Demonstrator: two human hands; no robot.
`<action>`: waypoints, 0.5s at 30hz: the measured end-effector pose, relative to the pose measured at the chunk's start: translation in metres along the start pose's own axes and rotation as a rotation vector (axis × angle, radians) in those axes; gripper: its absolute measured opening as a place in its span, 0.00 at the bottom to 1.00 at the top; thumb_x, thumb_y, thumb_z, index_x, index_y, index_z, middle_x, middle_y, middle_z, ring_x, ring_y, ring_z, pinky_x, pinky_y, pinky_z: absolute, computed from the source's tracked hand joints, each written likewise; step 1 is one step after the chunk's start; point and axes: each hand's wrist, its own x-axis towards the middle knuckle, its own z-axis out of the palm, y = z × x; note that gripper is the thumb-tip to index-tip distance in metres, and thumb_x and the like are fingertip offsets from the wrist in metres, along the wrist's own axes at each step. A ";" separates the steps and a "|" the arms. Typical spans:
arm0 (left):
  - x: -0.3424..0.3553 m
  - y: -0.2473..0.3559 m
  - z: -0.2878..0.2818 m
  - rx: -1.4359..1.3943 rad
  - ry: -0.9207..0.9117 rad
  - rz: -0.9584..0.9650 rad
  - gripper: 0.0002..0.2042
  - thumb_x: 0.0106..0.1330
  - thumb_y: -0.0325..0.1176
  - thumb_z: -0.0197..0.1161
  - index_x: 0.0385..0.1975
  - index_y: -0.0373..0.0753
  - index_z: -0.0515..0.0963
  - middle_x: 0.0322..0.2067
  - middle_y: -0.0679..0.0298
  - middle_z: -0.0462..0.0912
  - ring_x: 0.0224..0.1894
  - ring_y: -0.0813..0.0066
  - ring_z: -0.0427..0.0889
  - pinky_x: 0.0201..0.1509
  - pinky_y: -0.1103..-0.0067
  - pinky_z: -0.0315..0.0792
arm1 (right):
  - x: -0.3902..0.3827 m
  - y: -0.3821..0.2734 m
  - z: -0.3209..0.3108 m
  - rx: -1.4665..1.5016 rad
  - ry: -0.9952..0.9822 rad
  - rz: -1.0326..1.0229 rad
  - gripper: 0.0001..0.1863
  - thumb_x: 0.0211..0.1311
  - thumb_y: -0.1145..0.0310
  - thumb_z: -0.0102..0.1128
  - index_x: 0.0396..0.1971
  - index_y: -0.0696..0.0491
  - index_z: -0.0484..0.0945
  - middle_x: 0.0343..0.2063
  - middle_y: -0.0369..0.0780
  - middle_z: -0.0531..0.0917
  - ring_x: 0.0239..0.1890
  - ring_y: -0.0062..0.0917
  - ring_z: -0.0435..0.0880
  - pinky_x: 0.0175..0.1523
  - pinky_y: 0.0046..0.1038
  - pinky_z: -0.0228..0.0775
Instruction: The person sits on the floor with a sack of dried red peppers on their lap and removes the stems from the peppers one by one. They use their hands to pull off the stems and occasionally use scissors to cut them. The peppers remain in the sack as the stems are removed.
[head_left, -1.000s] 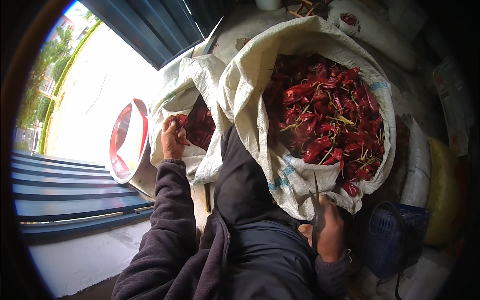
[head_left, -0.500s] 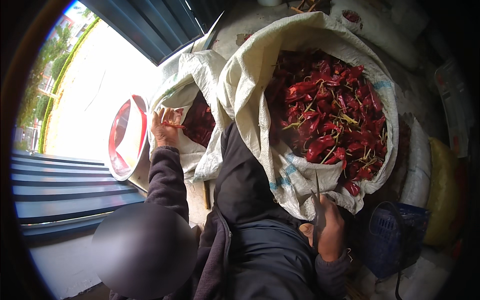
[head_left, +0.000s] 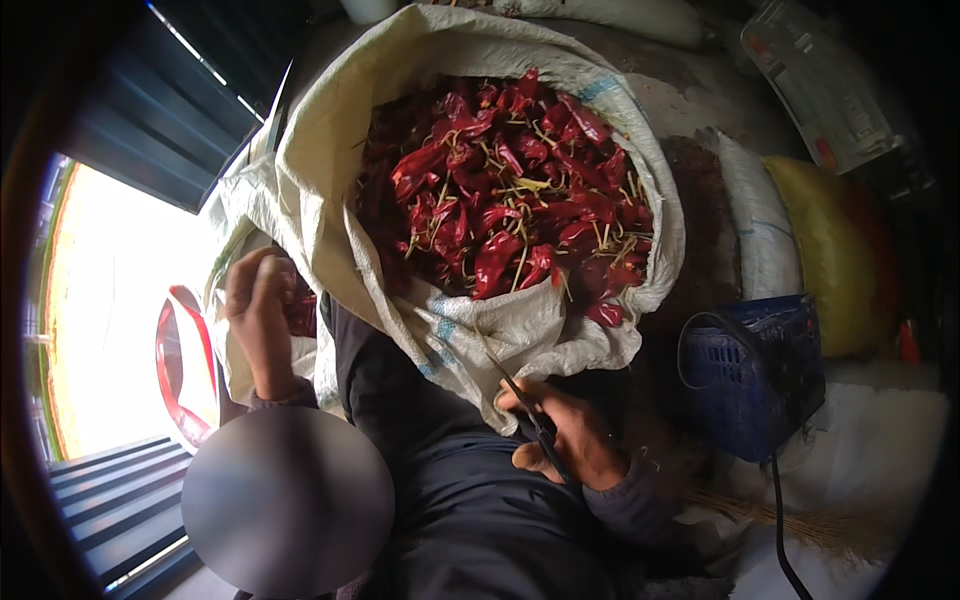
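Note:
My left hand (head_left: pixel 262 310) is raised at the opening of the smaller white woven sack (head_left: pixel 236 375), its fingers curled; what they hold, if anything, is hidden. Red dried chillies (head_left: pixel 298 310) show behind it in that sack. My right hand (head_left: pixel 565 435) grips black-handled scissors (head_left: pixel 542 428), blades pointing up and left against the near rim of the large white sack (head_left: pixel 315 170). That sack is heaped with red dried chillies (head_left: pixel 495 260) with pale stems. A blurred oval covers my left forearm.
A blue plastic crate (head_left: pixel 760 390), a yellow sack (head_left: pixel 820 250) and a white sack (head_left: pixel 760 220) stand at right. A clear bin (head_left: pixel 820 90) lies behind them. A red-rimmed container (head_left: pixel 180 400) stands left beside a bright doorway with blue metal panels (head_left: pixel 150 110).
The view has swung, shifting the large sack leftward in it. My left hand's fingers have curled, and the red chilli seen in them earlier is hidden or gone. The scissors now tilt further left.

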 end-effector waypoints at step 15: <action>0.072 0.011 0.131 0.679 -0.414 0.505 0.11 0.62 0.30 0.69 0.42 0.35 0.82 0.38 0.52 0.87 0.44 0.51 0.85 0.53 0.67 0.77 | -0.010 -0.010 -0.001 -0.036 0.117 0.040 0.44 0.57 0.45 0.78 0.63 0.62 0.73 0.43 0.41 0.86 0.37 0.25 0.85 0.44 0.28 0.81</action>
